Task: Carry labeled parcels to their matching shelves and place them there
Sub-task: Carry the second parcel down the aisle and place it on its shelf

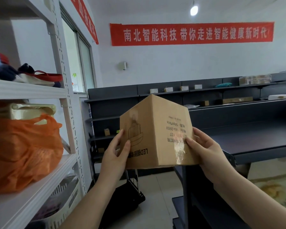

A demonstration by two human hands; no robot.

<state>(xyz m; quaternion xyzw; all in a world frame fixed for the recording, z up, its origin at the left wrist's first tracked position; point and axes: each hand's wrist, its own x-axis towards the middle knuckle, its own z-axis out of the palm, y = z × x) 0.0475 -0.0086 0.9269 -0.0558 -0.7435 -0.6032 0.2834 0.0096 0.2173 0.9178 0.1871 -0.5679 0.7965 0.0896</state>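
Observation:
A brown cardboard parcel (160,129) with upside-down printed text and clear tape is held up in front of me, one corner edge facing me. My left hand (116,152) grips its left face, thumb on the front. On the right face, my right hand (205,149) presses with the fingers spread over the tape. Behind and to the right runs a dark grey shelf unit (254,139); its nearest shelf surface is bare.
A white rack (63,96) stands at my left with an orange plastic bag (23,151), clothes and a basket. Along the back wall, grey shelves (172,94) hold several small boxes. A black folded cart (125,200) lies on the floor below the parcel.

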